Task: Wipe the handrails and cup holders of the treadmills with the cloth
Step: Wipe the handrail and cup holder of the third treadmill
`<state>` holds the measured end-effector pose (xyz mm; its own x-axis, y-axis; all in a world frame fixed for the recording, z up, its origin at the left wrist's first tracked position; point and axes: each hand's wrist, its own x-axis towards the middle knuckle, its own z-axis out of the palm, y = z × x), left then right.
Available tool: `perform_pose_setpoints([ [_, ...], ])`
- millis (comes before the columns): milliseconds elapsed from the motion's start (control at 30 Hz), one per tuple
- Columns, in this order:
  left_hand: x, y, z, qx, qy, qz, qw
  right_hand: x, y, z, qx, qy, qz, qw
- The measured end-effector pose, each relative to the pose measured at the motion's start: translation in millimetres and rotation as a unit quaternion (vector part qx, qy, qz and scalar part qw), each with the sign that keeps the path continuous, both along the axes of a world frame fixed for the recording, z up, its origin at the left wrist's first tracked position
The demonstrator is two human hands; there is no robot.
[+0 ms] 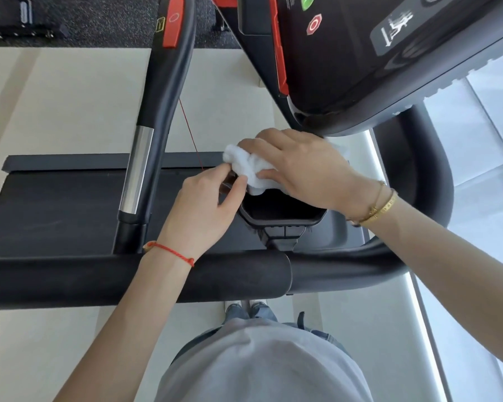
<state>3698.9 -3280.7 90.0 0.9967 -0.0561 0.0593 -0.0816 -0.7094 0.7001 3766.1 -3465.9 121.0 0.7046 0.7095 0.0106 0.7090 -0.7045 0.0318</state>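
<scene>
A white cloth (251, 168) is bunched at the far rim of the treadmill's black cup holder (282, 219). My right hand (299, 166) lies over the cloth with fingers curled round it, pressing it against the holder's edge. My left hand (206, 204) pinches something small and dark at the holder's left rim, right beside the cloth; what it is I cannot tell. The padded black handrail (70, 281) runs across the view under both forearms and curves up on the right.
The console (360, 53) with red and green buttons overhangs just beyond my right hand. A black and chrome grip bar (140, 166) rises to the left, with a thin red safety cord (190, 137) beside it. The treadmill belt (55, 210) lies below.
</scene>
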Motion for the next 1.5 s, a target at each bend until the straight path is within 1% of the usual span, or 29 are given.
perform_pose_setpoints([
  [100, 0, 0, 1, -0.018, -0.002, 0.000, 1.000, -8, -23, 2, 0.089, 0.072, -0.056, 0.992],
  [133, -1, 0, 1, -0.019, -0.001, -0.002, 1.000, -10, -27, 1, 0.107, 0.084, -0.061, 0.989],
  [200, -1, 0, 2, -0.021, 0.000, -0.003, 1.000, -10, -27, 1, 0.091, 0.069, -0.050, 0.992],
  [367, 0, -1, 1, -0.007, 0.006, 0.000, 1.000, 9, 11, 1, 0.006, 0.030, 0.020, 0.999],
  [567, 0, -1, 1, -0.015, 0.005, 0.002, 1.000, 1, 1, -2, 0.000, 0.004, -0.020, 1.000],
  [633, 0, 0, 0, -0.021, 0.004, 0.002, 1.000, -3, -6, -1, 0.013, 0.015, -0.051, 0.998],
  [700, 0, 0, 1, -0.025, 0.004, 0.002, 1.000, -8, -16, 0, 0.046, 0.050, -0.084, 0.994],
  [767, 1, 0, 1, -0.026, 0.002, 0.003, 1.000, -13, -25, -1, 0.081, 0.084, -0.106, 0.988],
  [900, 1, 0, 0, -0.031, -0.003, 0.004, 1.000, -25, -32, -2, 0.134, 0.117, -0.157, 0.971],
  [1067, 2, -1, -1, -0.034, -0.009, 0.002, 0.999, -45, -33, -7, 0.229, 0.170, -0.217, 0.934],
  [1167, 1, -1, -1, -0.027, -0.006, 0.002, 1.000, -32, -24, -7, 0.244, 0.183, -0.270, 0.913],
  [1267, 0, -2, 0, -0.024, -0.006, 0.003, 1.000, -22, -19, -5, 0.245, 0.193, -0.290, 0.905],
  [1400, 1, -1, 0, -0.023, -0.003, 0.006, 1.000, -54, -25, -8, 0.271, 0.199, -0.322, 0.885],
  [1500, 1, -3, -1, -0.021, -0.004, 0.009, 1.000, -61, -27, -8, 0.285, 0.232, -0.347, 0.863],
])
